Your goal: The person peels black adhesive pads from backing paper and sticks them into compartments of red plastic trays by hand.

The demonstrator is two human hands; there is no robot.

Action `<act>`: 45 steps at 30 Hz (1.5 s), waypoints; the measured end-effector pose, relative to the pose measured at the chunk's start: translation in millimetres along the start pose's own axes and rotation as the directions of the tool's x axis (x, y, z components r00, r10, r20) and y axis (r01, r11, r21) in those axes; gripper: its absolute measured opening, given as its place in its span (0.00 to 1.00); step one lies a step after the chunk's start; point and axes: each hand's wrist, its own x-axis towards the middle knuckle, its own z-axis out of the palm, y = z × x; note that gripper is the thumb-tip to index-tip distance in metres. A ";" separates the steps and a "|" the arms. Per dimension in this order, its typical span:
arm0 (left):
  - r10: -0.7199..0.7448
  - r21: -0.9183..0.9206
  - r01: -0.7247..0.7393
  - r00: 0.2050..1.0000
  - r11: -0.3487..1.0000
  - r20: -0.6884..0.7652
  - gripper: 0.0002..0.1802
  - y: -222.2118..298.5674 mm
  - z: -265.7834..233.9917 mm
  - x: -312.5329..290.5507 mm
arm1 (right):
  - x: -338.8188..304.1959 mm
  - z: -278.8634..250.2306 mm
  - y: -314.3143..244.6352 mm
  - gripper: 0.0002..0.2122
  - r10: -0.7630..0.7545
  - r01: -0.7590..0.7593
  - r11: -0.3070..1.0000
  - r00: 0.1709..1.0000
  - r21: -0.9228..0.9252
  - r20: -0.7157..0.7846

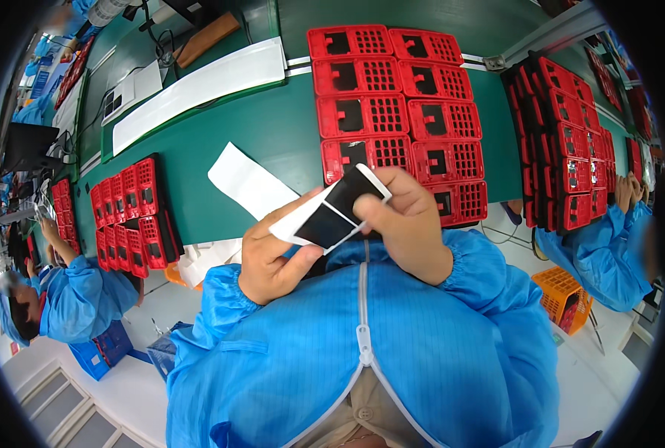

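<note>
While a co-worker in a blue coat [75, 295] is bending over the far left end of the green desk [272, 134], a block of red trays [134, 216] is lying just in front of that person. Further in, a white paper strip [246, 183] is resting on the desk, with a long white sheet [198, 86] lying well behind it.

Your left hand [272, 257] is coming up from your blue sleeve [220, 299] and is holding the lower left end of a flat panel with a black face and white edge [332, 213]; that grip is closing narrowly, thumb on top and fingers curling underneath. The panel is sitting tilted, above your chest and just in front of the desk's near edge, spanning between both hands.

Your right hand [399, 224] is pinching the panel's upper right end, so this grip is also holding the panel. Just behind your hands, two columns of red perforated trays [399, 104] with black inserts are lying side by side on the desk. To the right, another stack of red trays [564, 157] is standing, and a second co-worker in blue [608, 254] is working beside an orange basket [560, 295].
</note>
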 end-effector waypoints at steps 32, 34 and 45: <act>0.240 0.462 -0.224 0.971 0.858 0.026 0.09 23.6 -14.5 56.8 | 3.4 -3.6 -5.1 0.08 0.305 -0.312 0.950 0.939 0.024 0.160; 0.236 0.392 -0.220 0.972 0.894 0.008 0.07 22.7 -7.7 55.7 | 4.6 -4.7 -2.4 0.08 0.254 -0.270 0.959 0.953 0.082 0.162; 0.048 0.030 -0.044 0.984 0.999 -0.173 0.14 8.4 6.9 39.2 | 9.0 -5.8 -1.2 0.11 0.251 -0.255 0.960 0.967 0.115 0.050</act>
